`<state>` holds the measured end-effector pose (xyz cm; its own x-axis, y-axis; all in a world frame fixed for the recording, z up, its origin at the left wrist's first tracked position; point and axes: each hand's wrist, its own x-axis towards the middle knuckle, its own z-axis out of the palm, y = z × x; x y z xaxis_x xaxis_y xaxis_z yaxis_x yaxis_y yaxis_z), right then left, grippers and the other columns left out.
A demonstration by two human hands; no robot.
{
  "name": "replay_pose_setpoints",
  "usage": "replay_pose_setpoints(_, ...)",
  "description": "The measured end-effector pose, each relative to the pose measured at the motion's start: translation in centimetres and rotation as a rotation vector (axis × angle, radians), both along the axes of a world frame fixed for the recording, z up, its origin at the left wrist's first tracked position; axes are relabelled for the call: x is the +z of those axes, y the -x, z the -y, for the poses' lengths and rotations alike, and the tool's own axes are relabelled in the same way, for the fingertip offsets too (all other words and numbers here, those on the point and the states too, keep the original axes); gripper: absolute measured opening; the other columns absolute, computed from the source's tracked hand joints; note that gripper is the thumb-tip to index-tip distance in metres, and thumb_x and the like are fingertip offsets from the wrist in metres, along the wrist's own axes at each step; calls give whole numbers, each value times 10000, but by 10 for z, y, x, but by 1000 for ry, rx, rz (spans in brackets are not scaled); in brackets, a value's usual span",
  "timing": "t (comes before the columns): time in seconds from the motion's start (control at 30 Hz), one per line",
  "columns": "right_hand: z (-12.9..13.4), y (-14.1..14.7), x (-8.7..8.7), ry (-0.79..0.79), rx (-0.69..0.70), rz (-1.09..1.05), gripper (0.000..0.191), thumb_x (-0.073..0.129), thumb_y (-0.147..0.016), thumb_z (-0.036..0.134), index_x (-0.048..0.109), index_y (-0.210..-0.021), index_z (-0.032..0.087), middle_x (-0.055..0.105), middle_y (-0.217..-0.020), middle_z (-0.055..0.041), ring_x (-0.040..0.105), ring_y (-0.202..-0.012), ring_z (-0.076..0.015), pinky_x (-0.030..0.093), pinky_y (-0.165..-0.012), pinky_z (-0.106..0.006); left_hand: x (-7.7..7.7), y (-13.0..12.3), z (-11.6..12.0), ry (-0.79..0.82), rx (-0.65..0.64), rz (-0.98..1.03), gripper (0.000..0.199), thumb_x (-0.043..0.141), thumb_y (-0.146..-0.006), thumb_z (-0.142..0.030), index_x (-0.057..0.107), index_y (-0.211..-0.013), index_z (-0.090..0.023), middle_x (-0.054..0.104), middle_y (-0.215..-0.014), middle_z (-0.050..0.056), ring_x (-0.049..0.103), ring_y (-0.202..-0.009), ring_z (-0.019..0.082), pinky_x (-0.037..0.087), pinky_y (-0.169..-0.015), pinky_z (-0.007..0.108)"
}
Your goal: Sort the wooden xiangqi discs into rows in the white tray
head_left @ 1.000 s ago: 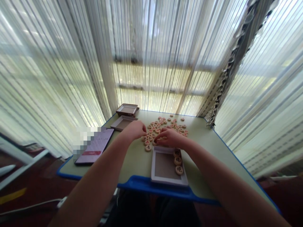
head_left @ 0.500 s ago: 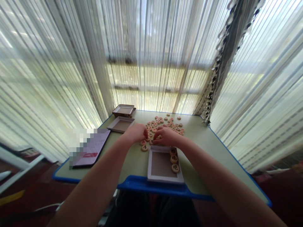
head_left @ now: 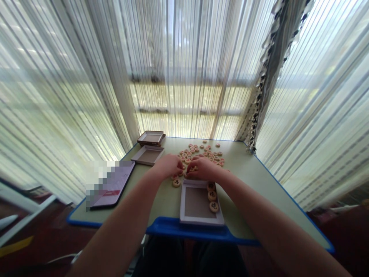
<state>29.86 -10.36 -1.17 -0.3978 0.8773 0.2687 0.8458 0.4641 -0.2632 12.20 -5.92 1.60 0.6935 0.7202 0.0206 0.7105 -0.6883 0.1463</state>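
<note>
Round wooden Chinese chess pieces (head_left: 188, 161) with red or black characters are spread over the pale table. My left hand (head_left: 170, 166) is over the near left side of this cluster, its fingers curled down and closed on a chess piece mostly hidden under them. Just right of it, my right hand (head_left: 202, 167) bends its fingers around a piece at the fingertips; its palm covers others. Near me is a shallow white box tray (head_left: 182, 204) with black-character pieces (head_left: 212, 196) in a column along its right wall. One loose piece (head_left: 176, 182) lies below my left hand.
A second shallow tray (head_left: 139, 159) lies at the left, with a brown-edged box (head_left: 150, 131) behind it. A tablet (head_left: 113, 188), partly blurred out, rests at the left edge. The table has a blue rim (head_left: 161, 226); sheer curtains (head_left: 184, 57) hang behind.
My left hand has shifted slightly right and down, now covering pieces that showed beside its fingers. My right hand stays nearly in place. The whole view has tilted slightly.
</note>
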Motion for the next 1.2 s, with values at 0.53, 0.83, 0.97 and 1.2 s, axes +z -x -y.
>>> replay_pose_setpoints(0.53,12,-11,-1,24,-66,-18,181,573,-711,329,677,-822,231,619,-765,-13,522,-751,-143,377,-668,-237,4,20,-11,-29,217,-121,213,596,-612,-351,687,-740,-207,674,-768,52,596,-702,160,404,-595,220)
replay_pose_setpoints(0.83,15,-15,1,23,-71,21,155,563,-715,295,686,-801,258,631,-802,-7,546,-753,-137,377,-648,-223,8,27,-15,64,357,-127,205,580,-604,-283,688,-747,-184,676,-755,68,600,-666,171,407,-547,224)
replay_pose_setpoints(0.97,16,-14,2,0,-75,40,186,538,-740,332,679,-798,226,634,-786,-22,544,-735,-133,375,-655,-224,10,25,-13,148,355,-122,287,552,-632,-414,686,-715,-174,664,-656,61,596,-635,174,400,-528,231)
replay_pose_setpoints(1.2,23,-14,12,6,-249,179,237,549,-691,422,654,-735,215,635,-737,-27,540,-662,-147,344,-566,-232,9,23,-11,162,223,-92,265,584,-585,-240,691,-825,-202,684,-808,26,601,-716,156,413,-598,202)
